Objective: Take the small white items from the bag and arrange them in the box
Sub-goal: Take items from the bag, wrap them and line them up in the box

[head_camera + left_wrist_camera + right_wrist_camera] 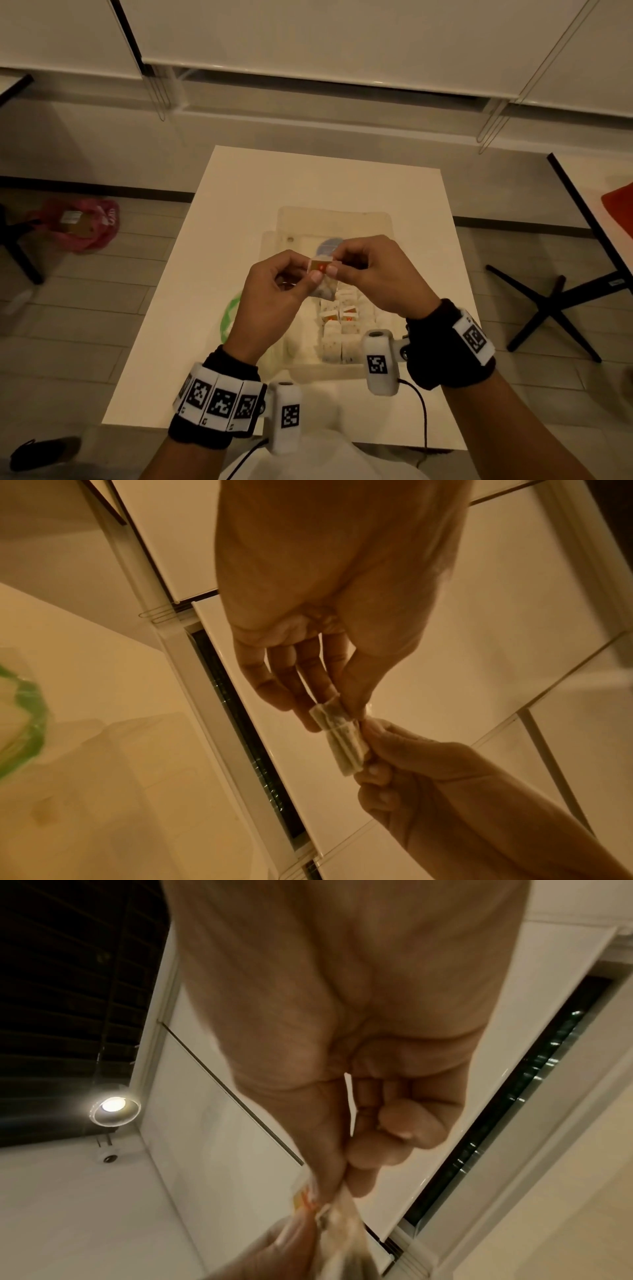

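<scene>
Low in the frame centre, the left hand and right hand together pinch one small white packet, held upright between their fingertips. Directly beneath and slightly nearer lies the box with packed rows; the bag sits left. Both hands are equally close.

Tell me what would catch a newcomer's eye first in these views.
First, the two hands meeting above the table: the left hand and right hand both pinch a small white paper packet with an orange mark. Right below them, rows of similar white packets fill the clear plastic box on the white table. A pink plastic bag lies on the floor far left.
</scene>
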